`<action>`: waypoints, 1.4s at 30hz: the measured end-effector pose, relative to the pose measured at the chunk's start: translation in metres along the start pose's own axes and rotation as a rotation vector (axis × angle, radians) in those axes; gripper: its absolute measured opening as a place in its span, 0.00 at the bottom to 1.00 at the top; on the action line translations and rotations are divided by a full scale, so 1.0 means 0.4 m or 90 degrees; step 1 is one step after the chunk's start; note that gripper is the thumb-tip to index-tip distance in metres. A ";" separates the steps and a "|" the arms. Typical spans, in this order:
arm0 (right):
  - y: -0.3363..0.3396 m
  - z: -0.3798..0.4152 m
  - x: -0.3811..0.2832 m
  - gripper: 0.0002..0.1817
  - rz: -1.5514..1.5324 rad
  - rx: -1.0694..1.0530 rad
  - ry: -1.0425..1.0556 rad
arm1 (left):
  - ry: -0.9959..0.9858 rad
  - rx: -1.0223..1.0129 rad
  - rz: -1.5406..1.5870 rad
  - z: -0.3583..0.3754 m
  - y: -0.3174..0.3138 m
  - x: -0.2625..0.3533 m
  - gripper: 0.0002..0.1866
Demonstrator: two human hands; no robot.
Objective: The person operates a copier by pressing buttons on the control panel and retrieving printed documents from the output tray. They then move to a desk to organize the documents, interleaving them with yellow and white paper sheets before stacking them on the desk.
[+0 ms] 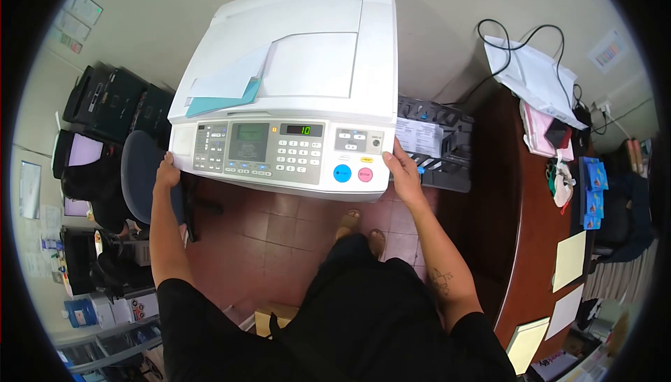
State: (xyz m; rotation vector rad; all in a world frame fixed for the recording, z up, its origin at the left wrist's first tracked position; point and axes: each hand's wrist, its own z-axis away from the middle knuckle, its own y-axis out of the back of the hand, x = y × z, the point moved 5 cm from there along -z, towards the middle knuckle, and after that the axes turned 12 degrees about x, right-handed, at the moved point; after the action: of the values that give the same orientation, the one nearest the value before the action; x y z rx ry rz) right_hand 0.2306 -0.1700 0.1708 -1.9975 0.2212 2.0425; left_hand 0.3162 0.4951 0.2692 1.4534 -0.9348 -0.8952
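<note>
Passage is open above the control panel, but papers obstruct the lid at front left.

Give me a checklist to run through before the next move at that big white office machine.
1. White rectangular lid lowered: ok.
2. Lid top clear: not ok; white paper and a teal sheet lie on it.
3. Green-lit digital display on: ok, reads 10.
4. Round pink button untouched: ok; left hand is at the machine's left front corner, right hand at its right.
5. Dark plastic side tray clear: not ok; printed white paper lies there.
6. Nothing beneath the lid: cannot tell, hidden.
</note>
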 end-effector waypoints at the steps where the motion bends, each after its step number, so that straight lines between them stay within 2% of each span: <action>1: -0.001 0.001 0.002 0.37 0.001 -0.001 -0.005 | -0.002 0.001 0.001 0.003 0.005 0.000 0.37; 5: -0.007 0.003 0.022 0.37 -0.033 0.028 0.000 | -0.111 0.074 -0.026 -0.067 -0.080 -0.080 0.35; 7: -0.016 0.021 -0.014 0.38 -0.105 0.042 -0.046 | -0.105 0.100 0.016 -0.047 -0.078 -0.076 0.34; 9: -0.013 0.022 -0.017 0.38 -0.081 0.046 -0.053 | -0.043 0.094 0.050 0.008 -0.038 -0.033 0.35; 10: -0.015 0.023 -0.018 0.38 -0.116 0.040 -0.062 | -0.069 0.106 0.077 0.011 -0.052 -0.047 0.38; 13: -0.002 0.021 0.007 0.34 -0.097 0.016 -0.084 | -0.133 0.154 0.135 0.006 -0.069 -0.083 0.44; 15: 0.037 -0.003 0.007 0.27 -0.080 0.031 -0.121 | -0.213 0.221 0.189 0.030 -0.064 -0.071 0.47; 17: 0.110 -0.071 0.070 0.21 -0.048 0.047 -0.197 | -0.121 0.258 0.254 0.105 -0.072 -0.046 0.44; 18: 0.160 -0.118 0.132 0.15 -0.051 0.143 -0.169 | -0.077 0.279 0.268 0.147 -0.085 -0.048 0.43; 20: 0.268 -0.219 0.271 0.15 0.015 0.254 -0.224 | 0.044 0.297 0.245 0.249 -0.128 -0.024 0.37; 22: 0.344 -0.314 0.301 0.18 0.280 0.283 -0.166 | 0.073 0.229 0.312 0.336 -0.338 -0.138 0.28; 23: 0.379 -0.370 0.325 0.19 0.415 0.283 -0.134 | 0.059 0.076 0.326 0.449 -0.385 -0.110 0.24; 24: 0.398 -0.430 0.385 0.25 0.469 0.220 -0.071 | 0.045 -0.077 0.330 0.569 -0.423 -0.070 0.21; 25: 0.410 -0.483 0.428 0.27 0.558 0.136 -0.042 | 0.135 -0.263 0.300 0.688 -0.465 -0.036 0.21; 27: 0.422 -0.566 0.525 0.31 0.719 -0.038 0.019 | 0.404 -0.621 0.294 0.950 -0.510 0.044 0.20; 29: 0.429 -0.645 0.616 0.40 0.767 -0.129 -0.053 | 0.615 -0.839 0.293 1.168 -0.478 0.127 0.20; 30: 0.431 -0.680 0.665 0.43 0.805 -0.151 -0.080 | 0.658 -0.854 0.280 1.238 -0.449 0.157 0.20; 32: 0.436 -0.732 0.757 0.49 0.865 -0.174 -0.137 | 0.572 -0.751 0.183 1.320 -0.399 0.218 0.17; 34: 0.445 -0.768 0.809 0.53 0.912 -0.188 -0.201 | 0.495 -0.705 0.088 1.354 -0.325 0.250 0.17; 35: 0.456 -0.774 0.843 0.51 0.931 -0.133 -0.146 | 0.475 -0.700 0.058 1.368 -0.291 0.268 0.16; 38: 0.466 -0.784 0.876 0.48 0.946 -0.151 -0.129 | 0.441 -0.697 0.009 1.362 -0.224 0.330 0.15; 42: 0.477 -0.791 0.896 0.46 0.953 -0.183 -0.121 | 0.423 -0.700 -0.015 1.348 -0.224 0.382 0.14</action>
State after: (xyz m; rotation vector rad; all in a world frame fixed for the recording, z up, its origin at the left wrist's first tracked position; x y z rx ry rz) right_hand 0.4720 -0.4140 -0.2127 -1.8609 1.9381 3.1012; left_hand -0.1119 0.1474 0.1348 0.6823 0.1202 -0.6717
